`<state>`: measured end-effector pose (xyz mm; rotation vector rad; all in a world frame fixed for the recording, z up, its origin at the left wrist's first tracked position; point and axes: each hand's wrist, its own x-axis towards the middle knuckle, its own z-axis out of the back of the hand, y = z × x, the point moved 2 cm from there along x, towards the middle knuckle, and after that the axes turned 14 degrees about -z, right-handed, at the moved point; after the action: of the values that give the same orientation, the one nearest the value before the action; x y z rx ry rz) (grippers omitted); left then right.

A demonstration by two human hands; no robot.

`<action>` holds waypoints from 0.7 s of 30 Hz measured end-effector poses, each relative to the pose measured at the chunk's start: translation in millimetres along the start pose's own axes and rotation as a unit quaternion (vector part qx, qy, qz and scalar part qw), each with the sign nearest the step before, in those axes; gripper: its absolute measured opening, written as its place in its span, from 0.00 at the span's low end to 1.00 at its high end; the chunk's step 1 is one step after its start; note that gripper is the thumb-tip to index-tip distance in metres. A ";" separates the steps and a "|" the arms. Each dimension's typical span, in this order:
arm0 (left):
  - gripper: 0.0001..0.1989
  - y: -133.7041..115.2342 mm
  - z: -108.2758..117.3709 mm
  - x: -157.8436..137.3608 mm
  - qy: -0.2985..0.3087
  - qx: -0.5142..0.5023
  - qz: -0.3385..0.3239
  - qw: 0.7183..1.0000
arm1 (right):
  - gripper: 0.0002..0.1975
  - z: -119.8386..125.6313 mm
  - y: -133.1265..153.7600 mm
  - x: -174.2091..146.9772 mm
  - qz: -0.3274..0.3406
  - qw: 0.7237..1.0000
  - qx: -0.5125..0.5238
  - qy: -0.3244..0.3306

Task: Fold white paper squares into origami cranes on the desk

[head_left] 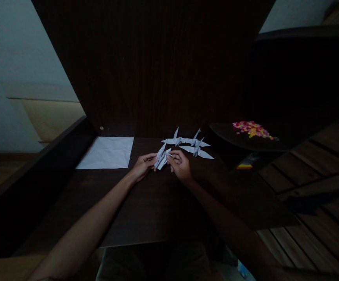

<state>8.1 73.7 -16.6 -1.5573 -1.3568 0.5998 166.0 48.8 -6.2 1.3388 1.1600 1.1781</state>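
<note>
A folded white paper crane (161, 157) is held up between my two hands over the dark desk. My left hand (143, 166) pinches its left side. Closed on its right side, near a pointed tip, is my right hand (180, 165). Just behind stand several finished paper cranes with spread wings: one crane (176, 140) at the left, another (195, 141) at the back, and a nearer one (197, 150) beside my right hand. To the left lies a flat white sheet of paper (107, 153).
The dark wooden desk (146, 210) has a tall back panel (157, 70) and a low side wall (34, 183) at the left. On a rounded shelf (225, 134) at the right sits a pile of small pink, red and yellow pieces (253, 129).
</note>
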 end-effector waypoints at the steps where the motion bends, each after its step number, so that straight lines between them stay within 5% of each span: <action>1: 0.19 0.0 -0.2 -0.1 0.004 -0.001 0.001 1.000 | 0.18 -0.1 0.4 0.0 0.001 1.000 0.002 -0.001; 16: 0.21 2.4 1.7 0.3 0.003 0.066 -0.024 0.998 | 0.22 2.0 -4.9 5.1 -0.009 0.998 0.043 -0.054; 21: 0.19 2.1 5.0 2.5 -0.024 0.076 -0.080 0.994 | 0.26 -2.0 -16.9 8.7 -0.089 0.996 0.021 0.014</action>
<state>5.5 77.9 -20.0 -1.3057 -1.4226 0.6279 163.7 58.8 -22.4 1.2258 1.3025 1.0521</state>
